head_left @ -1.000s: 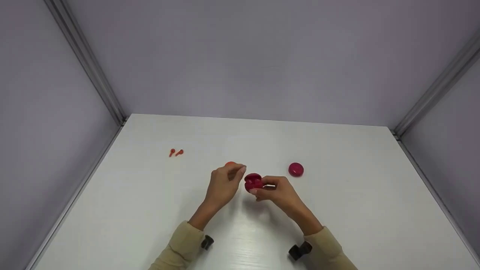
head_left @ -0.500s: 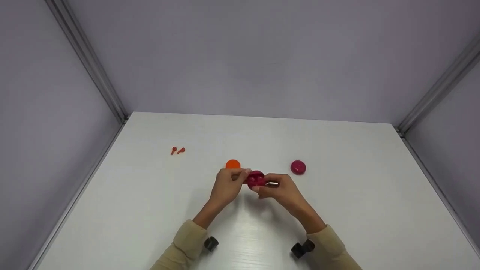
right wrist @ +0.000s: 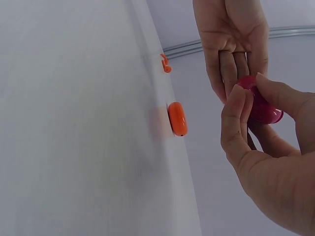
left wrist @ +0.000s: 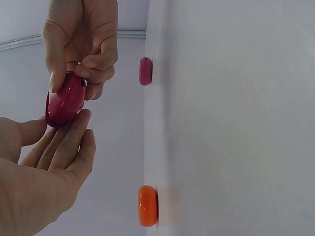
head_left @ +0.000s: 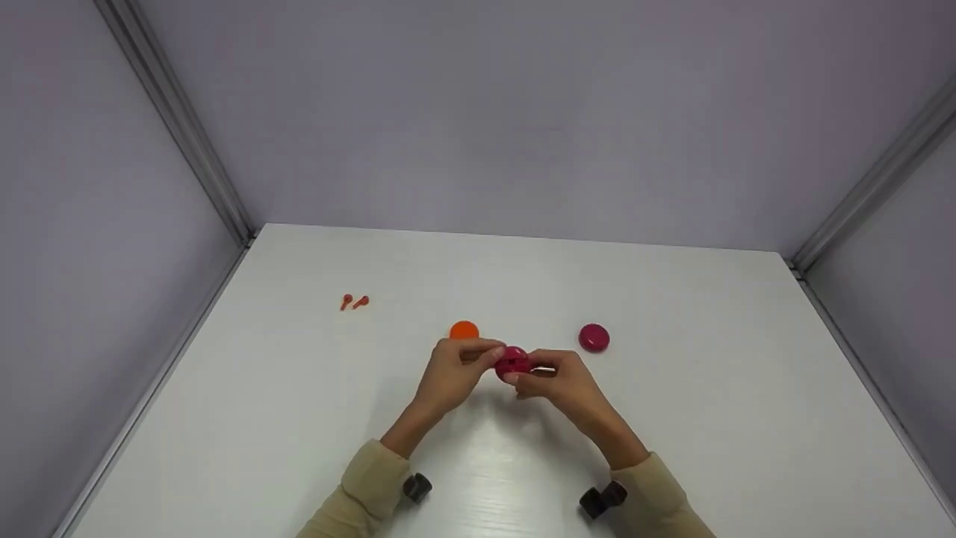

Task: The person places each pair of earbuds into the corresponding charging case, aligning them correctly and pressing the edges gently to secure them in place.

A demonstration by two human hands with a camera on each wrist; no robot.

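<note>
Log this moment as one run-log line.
right hand: grips magenta case | left hand: fingers touch it | orange case: on table

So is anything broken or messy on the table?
Nothing looks broken or spilled. Two small orange earbuds lie loose far to the left, away from the round orange case. Both hands hold a round magenta case; another magenta case sits shut nearby.

Beige long sleeves [head_left: 366, 478] on both arms; small black camera units [head_left: 602, 499] strapped under each wrist; hands bare.
</note>
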